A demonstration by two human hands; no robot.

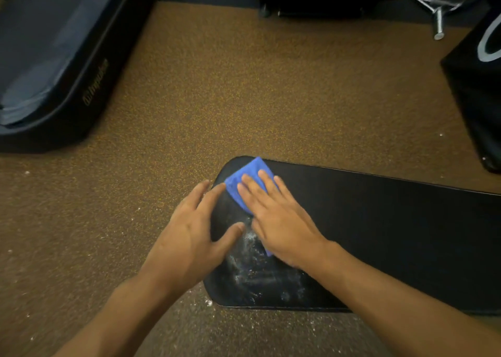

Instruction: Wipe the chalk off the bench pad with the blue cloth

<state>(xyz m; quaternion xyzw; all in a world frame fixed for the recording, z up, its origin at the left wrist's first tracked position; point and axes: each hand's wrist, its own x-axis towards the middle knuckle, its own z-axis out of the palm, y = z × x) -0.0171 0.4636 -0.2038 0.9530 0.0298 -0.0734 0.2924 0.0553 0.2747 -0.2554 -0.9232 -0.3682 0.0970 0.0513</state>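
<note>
Dim warm indoor light; soft shadows; slight motion blur overall; wide-angle bending at edges.

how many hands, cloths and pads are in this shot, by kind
hands: 2, left hand and right hand
blue cloth: 1
bench pad: 1
total: 4

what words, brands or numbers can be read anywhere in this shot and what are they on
"impulse", with a small logo mark before it: gold lettering, slightly blurred, on the side rim of the dark navy machine base at the upper left.

A pale curved mark on the black box at the right edge is cut off; unreadable.

No text on the black bench pad, the folded blue cloth or the speckled brown floor.
</note>
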